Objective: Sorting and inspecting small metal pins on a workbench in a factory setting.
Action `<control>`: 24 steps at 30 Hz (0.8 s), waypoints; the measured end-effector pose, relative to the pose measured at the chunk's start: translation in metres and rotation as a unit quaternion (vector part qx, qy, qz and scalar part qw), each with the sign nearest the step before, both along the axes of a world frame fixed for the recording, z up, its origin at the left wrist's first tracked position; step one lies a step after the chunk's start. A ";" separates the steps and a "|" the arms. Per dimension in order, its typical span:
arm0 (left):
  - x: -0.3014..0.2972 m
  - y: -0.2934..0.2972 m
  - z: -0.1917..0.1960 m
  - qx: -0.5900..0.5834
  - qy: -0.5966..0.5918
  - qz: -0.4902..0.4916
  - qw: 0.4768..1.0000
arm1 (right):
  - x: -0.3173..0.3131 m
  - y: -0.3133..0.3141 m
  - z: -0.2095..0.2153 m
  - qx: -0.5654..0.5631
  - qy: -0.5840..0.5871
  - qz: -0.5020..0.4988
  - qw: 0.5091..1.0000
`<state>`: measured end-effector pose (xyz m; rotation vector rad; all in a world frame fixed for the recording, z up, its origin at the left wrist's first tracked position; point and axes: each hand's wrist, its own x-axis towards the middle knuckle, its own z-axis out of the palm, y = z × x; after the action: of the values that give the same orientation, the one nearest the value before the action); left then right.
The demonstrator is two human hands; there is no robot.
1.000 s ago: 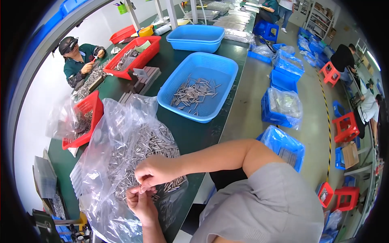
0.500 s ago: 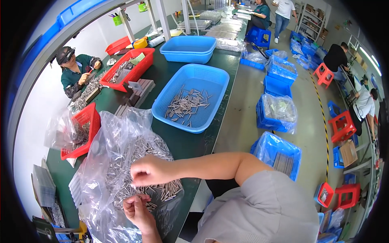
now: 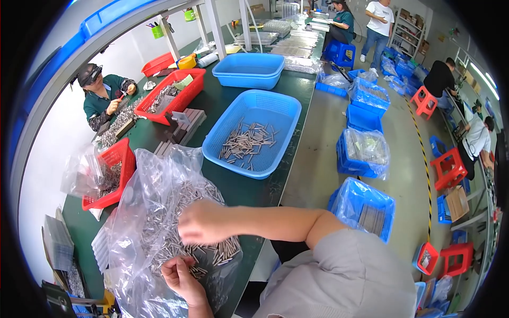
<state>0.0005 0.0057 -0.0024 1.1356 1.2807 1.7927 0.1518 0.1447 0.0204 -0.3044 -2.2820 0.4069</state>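
A clear plastic bag (image 3: 130, 233) lies spread on the green table, holding a heap of small metal pins (image 3: 159, 233). Over its near part, my left hand (image 3: 183, 281) is closed, thumb against curled fingers; whatever is between them is too small or hidden to make out. Just above it, my right hand (image 3: 204, 222) hovers over the pins, knuckles up. Motion smears its fingers, so its grip does not show. Beyond the bag, a blue perforated basket (image 3: 286, 111) contains a smaller loose pile of similar pins (image 3: 248, 140).
Two nested blue baskets (image 3: 248, 69) stand farther back. Red baskets (image 3: 199, 82) of metal parts line the left, near a co-worker (image 3: 106, 95) handling parts. Metal blocks (image 3: 185, 127) lie beside the blue basket. Blue crates (image 3: 366, 153) stand on the floor at right.
My right hand has shifted slightly, its fingers now blurred and turned more downward. My left hand stays nearly in place. In the background, a standing person has turned and raised an arm.
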 end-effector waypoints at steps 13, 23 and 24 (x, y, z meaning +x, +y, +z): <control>0.000 -0.001 0.001 -0.039 0.030 0.030 0.998 | -0.030 -0.018 -0.035 0.175 -0.098 -0.027 0.979; 0.005 -0.002 0.000 -0.048 0.021 0.010 0.999 | -0.023 -0.023 -0.005 -0.227 0.114 0.117 0.960; 0.004 -0.002 0.000 -0.050 0.022 0.009 0.998 | -0.025 -0.027 -0.006 -0.212 0.093 0.099 0.968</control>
<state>0.0048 0.0035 -0.0023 1.1174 1.3948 1.7058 0.1268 0.1182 0.0141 -0.2376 -2.0317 0.9904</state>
